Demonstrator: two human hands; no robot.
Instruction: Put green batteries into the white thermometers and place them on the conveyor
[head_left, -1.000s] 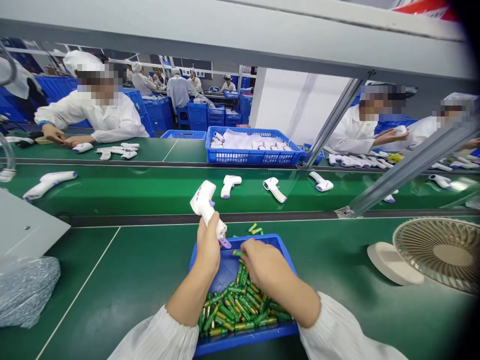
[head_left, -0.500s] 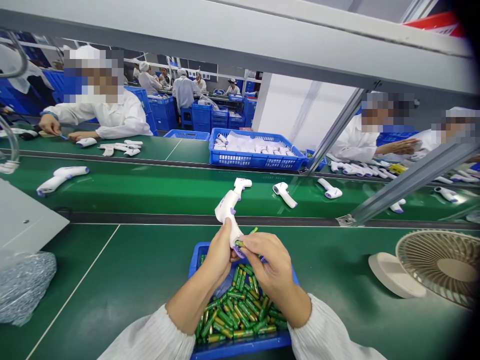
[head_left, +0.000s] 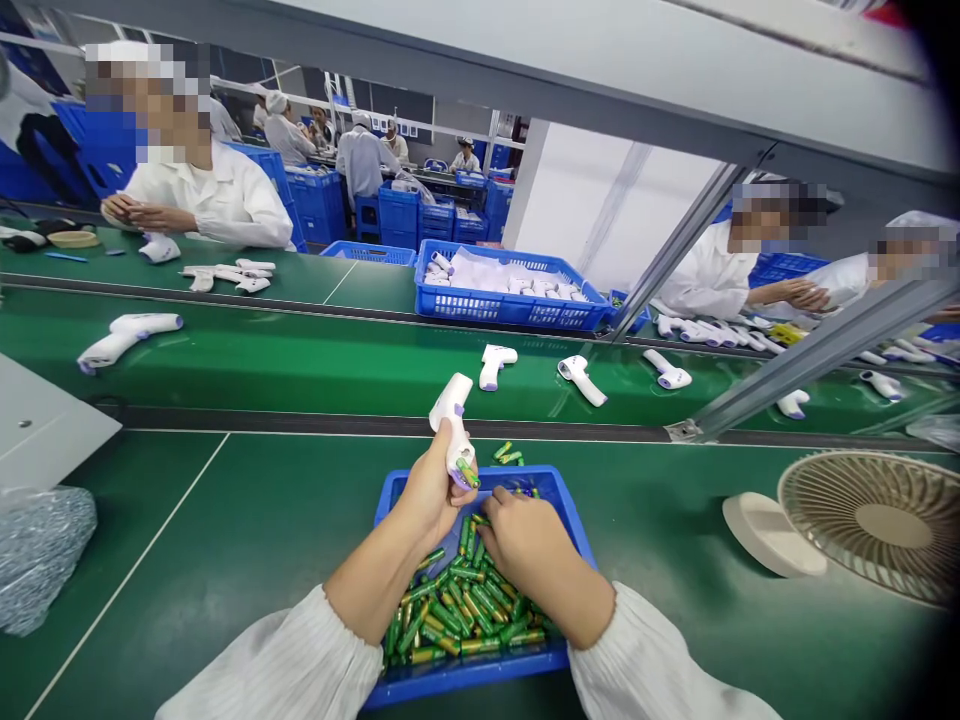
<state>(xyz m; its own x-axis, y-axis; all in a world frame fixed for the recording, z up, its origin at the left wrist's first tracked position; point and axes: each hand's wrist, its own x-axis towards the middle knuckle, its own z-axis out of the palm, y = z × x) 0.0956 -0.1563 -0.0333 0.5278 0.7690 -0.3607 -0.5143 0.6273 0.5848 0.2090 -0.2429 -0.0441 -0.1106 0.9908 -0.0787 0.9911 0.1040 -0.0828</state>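
A white and purple thermometer gun (head_left: 450, 405) is gripped by its handle in my left hand (head_left: 429, 488), above the tray's back left. Its handle end is open, and a green battery (head_left: 468, 472) sticks out there. My right hand (head_left: 525, 535) reaches down into the blue tray (head_left: 472, 684), fingers curled at the batteries; whether it pinches one is hidden. Many green and gold batteries (head_left: 457, 610) fill the tray. A few loose batteries (head_left: 508, 455) lie just behind its back rim.
Several thermometer guns (head_left: 582, 381) lie on the green conveyor (head_left: 337, 370). A fan (head_left: 862, 510) stands at right, a plastic bag (head_left: 45, 560) at left. Across the conveyor are a blue basket (head_left: 510, 308) and co-workers. A metal post (head_left: 825, 350) slants at right.
My right hand has left the gun's handle and moved down into the tray. The battery now sticks out of the handle by itself. Guns on the conveyor have shifted right in view.
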